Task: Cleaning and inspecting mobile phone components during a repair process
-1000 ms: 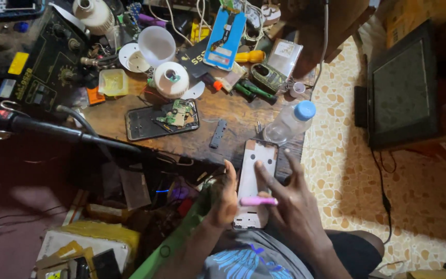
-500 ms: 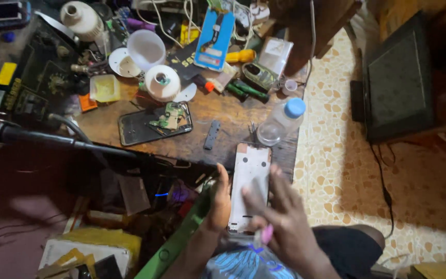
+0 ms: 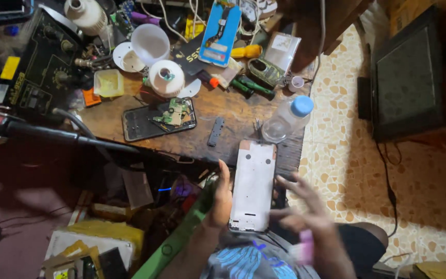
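My left hand (image 3: 220,202) grips the left edge of a white phone panel (image 3: 254,185), held upright in front of my lap at the near edge of the wooden workbench (image 3: 233,111). My right hand (image 3: 305,214) is blurred beside the panel's right edge, fingers spread towards it, with a small pink tool (image 3: 304,251) held low in it. An opened phone with a green circuit board (image 3: 159,119) lies on the bench further back. A small dark strip (image 3: 216,130) lies beside it.
A clear plastic bottle with a blue cap (image 3: 287,119) stands at the bench's right edge. White cups, spools, screwdrivers and a blue card crowd the back. A dark lamp arm (image 3: 52,135) crosses the left. A black monitor (image 3: 409,77) sits on the tiled floor.
The camera view shifted slightly. My right hand has dropped lower with the pink tool, away from the panel's face. My left hand keeps its hold on the panel.
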